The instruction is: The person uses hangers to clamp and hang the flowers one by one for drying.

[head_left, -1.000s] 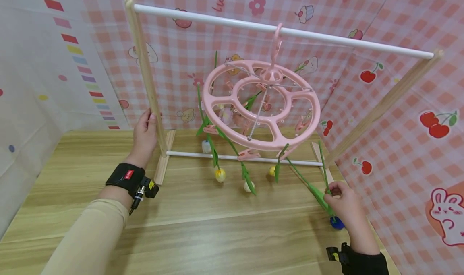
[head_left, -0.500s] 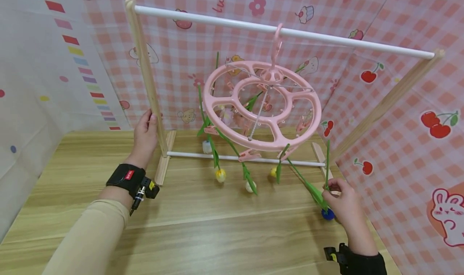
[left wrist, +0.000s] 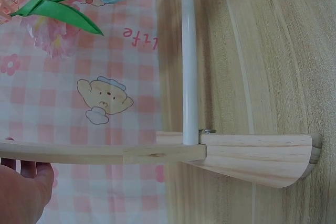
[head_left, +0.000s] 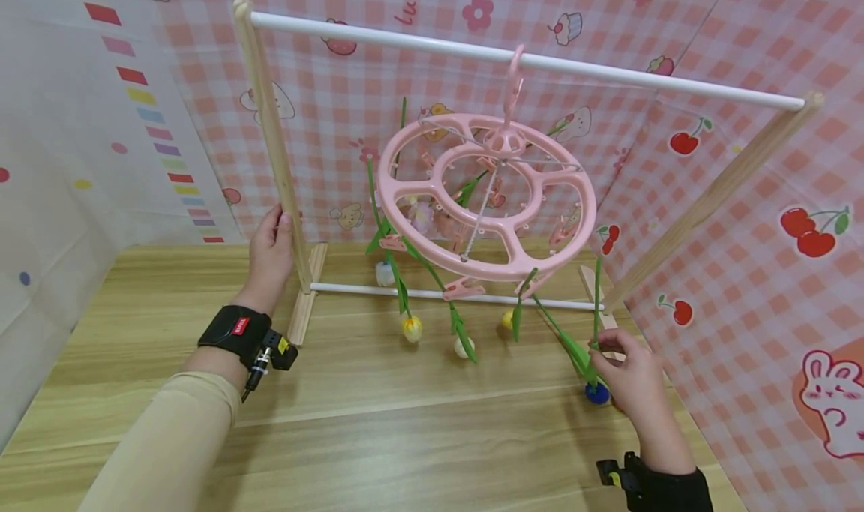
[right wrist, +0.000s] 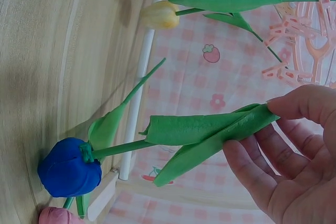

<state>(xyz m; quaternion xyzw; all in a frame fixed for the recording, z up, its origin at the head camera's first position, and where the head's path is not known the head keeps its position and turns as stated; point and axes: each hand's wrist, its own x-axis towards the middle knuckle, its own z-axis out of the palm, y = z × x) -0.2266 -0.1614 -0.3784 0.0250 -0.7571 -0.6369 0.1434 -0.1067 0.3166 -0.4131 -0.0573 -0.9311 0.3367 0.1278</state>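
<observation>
My left hand (head_left: 270,257) grips the left wooden post (head_left: 270,122) of a drying rack at about mid-height, its fingertips behind the wood in the left wrist view. With thumb and fingers my right hand (head_left: 631,373) pinches an artificial blue tulip (right wrist: 68,166) by its green stem and leaves (right wrist: 194,129). That tulip hangs head down near the rack's right foot, low over the table. From the rack's top bar (head_left: 418,42) hangs a round pink clip hanger (head_left: 511,246). Several artificial flowers dangle from its clips, among them a yellow tulip (head_left: 412,328) and a white tulip (head_left: 463,347).
The rack's lower white bar (head_left: 432,293) crosses just above the wooden table (head_left: 405,437). A pink bloom (right wrist: 56,215) shows beneath the blue tulip in the right wrist view. Pink checked cloth (head_left: 324,122) covers the back and right walls.
My right hand has moved left and slightly farther away, carrying the blue tulip toward the hanger. My left hand stays on the post.
</observation>
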